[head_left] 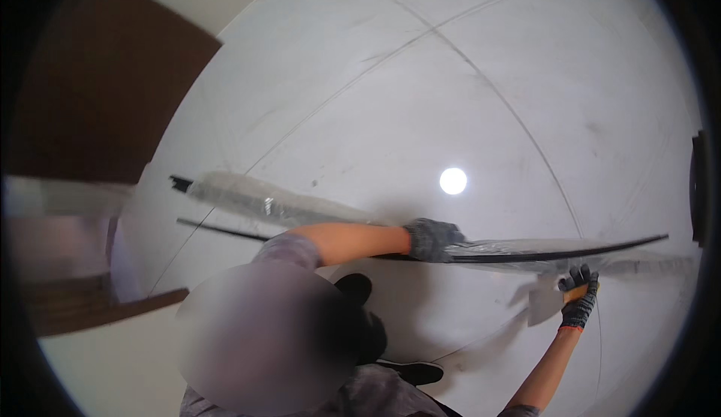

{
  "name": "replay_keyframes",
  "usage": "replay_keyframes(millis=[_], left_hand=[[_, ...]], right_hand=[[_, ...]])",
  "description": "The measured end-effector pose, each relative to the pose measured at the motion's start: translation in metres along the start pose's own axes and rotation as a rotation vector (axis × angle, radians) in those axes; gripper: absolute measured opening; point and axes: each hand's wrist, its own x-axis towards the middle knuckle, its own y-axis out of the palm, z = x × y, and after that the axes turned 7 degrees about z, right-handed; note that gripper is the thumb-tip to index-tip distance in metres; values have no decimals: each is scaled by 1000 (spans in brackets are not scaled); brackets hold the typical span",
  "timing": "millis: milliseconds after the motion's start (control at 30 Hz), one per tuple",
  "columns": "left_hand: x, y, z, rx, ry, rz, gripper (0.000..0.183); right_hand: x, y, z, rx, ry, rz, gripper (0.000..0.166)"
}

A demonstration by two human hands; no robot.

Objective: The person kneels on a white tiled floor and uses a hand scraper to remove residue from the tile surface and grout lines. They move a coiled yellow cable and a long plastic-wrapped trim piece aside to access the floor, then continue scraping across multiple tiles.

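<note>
My left hand [434,239], in a dark knitted glove, is closed around a long black strip [524,256] and the clear plastic wrapping [287,200] of a long bundle. Dark profile ends stick out of the wrapping at the far left. A thin black strip end [222,229] shows below the wrapped bundle on the left. At the lower right, my right hand [580,298], gloved alike, grips a wide-bladed scraper [545,307] by its yellow handle. The blade points left, just below the wrapped length. My left forearm hides part of the bundle's middle.
Pale floor tiles [394,107] with dark joints and scuffs lie beneath, with a bright round reflection. Dark shoes [417,371] stand by the bundle. A brown panel [107,79] is at the upper left, a wooden edge [129,313] at the lower left, a dark object [698,189] at the right rim.
</note>
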Motion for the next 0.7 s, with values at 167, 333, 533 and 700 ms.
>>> replay_keyframes(millis=[167,333,533,700], left_hand=[[-48,4,109,251,-216,-526,57],[-45,-65,145,452,-568,-659,65],[-31,-73,160,491,-703,-651,67],[-32,-81,151,407,-711,-602,64]], right_hand=[[-48,135,28,-427,-156,23,51],[-7,189,5,-296,-247,-72,35],[42,210,-41,-332,-121,-138,21],[67,199,-47,-1536,-535,80,39]])
